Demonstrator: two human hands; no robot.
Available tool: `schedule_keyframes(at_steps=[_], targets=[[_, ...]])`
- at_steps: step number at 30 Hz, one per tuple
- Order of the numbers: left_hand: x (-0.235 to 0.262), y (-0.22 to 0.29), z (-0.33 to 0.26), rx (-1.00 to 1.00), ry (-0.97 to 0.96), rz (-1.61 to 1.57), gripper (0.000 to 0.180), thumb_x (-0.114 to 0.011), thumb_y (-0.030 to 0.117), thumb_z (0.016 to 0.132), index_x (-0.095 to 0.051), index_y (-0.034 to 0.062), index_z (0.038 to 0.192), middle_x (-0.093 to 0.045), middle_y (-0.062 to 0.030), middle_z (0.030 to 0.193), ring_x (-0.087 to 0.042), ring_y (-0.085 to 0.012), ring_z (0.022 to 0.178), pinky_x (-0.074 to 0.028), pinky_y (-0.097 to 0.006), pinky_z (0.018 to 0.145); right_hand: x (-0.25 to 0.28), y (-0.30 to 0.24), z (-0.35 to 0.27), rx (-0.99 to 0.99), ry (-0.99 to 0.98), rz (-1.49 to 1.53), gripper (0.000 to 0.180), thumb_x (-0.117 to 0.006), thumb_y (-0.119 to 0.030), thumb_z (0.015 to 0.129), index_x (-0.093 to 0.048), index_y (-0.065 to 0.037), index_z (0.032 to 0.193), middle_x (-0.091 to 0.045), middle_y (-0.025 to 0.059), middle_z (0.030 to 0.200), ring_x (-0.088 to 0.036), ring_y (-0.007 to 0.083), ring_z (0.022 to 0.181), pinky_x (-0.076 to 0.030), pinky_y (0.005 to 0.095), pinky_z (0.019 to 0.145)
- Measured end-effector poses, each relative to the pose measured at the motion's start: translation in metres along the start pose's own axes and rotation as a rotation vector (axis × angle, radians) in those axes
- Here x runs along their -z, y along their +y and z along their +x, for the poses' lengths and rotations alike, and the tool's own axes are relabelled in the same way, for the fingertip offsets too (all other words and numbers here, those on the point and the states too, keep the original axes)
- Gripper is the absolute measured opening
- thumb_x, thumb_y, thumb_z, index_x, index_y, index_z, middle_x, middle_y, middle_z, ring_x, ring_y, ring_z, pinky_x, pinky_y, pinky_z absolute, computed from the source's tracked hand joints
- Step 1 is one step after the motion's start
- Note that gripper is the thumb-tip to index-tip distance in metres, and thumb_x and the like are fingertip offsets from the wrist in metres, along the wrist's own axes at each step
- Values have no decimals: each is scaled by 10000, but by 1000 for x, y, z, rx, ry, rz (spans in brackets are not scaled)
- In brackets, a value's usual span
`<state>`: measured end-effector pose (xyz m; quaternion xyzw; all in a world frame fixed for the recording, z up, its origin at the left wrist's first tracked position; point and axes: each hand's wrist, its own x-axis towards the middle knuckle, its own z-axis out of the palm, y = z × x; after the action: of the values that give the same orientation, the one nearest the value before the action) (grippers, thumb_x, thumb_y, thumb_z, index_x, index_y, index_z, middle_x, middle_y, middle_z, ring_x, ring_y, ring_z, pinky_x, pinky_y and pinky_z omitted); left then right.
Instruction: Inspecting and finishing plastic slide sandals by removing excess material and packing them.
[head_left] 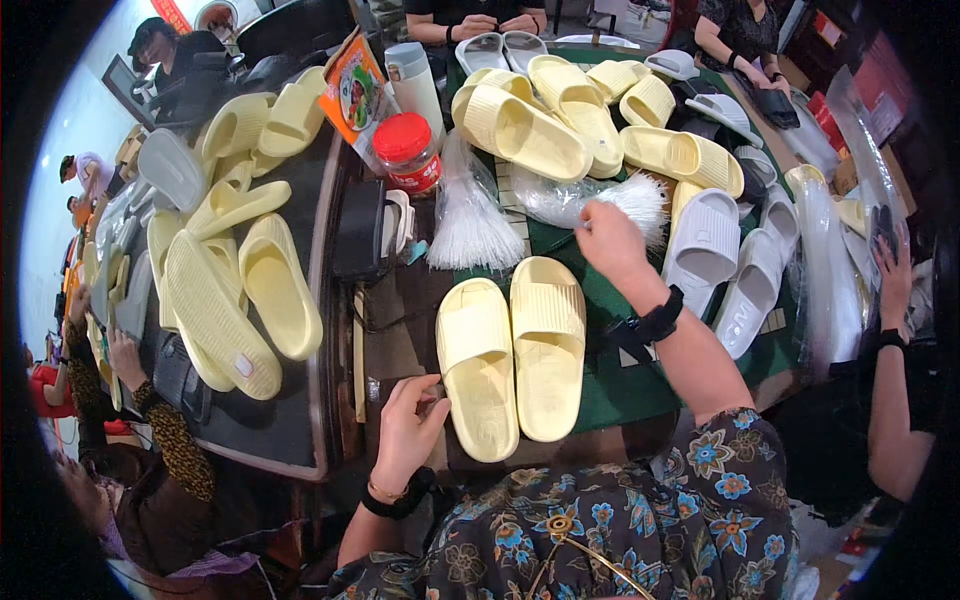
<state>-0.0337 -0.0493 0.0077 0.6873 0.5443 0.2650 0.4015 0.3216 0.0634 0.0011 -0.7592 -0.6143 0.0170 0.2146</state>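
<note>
A pair of pale yellow slide slippers, the left slipper (478,370) and the right slipper (549,350), lies side by side in front of me, soles down. My left hand (408,425) is beside the left slipper's outer edge, its fingers loosely bent and apart with nothing seen in them. Beyond the pair, my right hand (610,238) has its fingertips pinched together at the near side of a bundle of thin white plastic strands (638,203) in clear wrap. Whatever the fingertips hold is too small to make out. Another white strand bundle (470,225) lies to the left.
Piled yellow slippers (530,135) and grey slippers (702,240) cover the far and right table. A red-lidded jar (407,152), a bottle (415,90) and a black case (360,230) stand left. More yellow slippers (225,315) fill the left table. Other people work around.
</note>
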Motion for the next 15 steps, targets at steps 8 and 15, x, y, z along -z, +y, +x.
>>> schedule_keyframes(at_steps=[8,15], targets=[[-2,13,16,0,10,-13,352,-730,69,792,-623,3,1121,-617,-145,1042,-643,-250,898,-523,-328,760,4,33,-3,-79,-50,-190,217,-665,-172,819,-599,-21,960,-619,187,951,-660,383,836,-538,488,726],[-2,42,65,-395,-116,381,896,-856,304,681,-416,12,1404,-451,-185,1409,-417,-353,1314,-351,-447,1086,3,35,-10,-79,14,-148,197,-642,-186,851,-602,-40,977,-605,178,968,-655,389,839,-535,490,740]])
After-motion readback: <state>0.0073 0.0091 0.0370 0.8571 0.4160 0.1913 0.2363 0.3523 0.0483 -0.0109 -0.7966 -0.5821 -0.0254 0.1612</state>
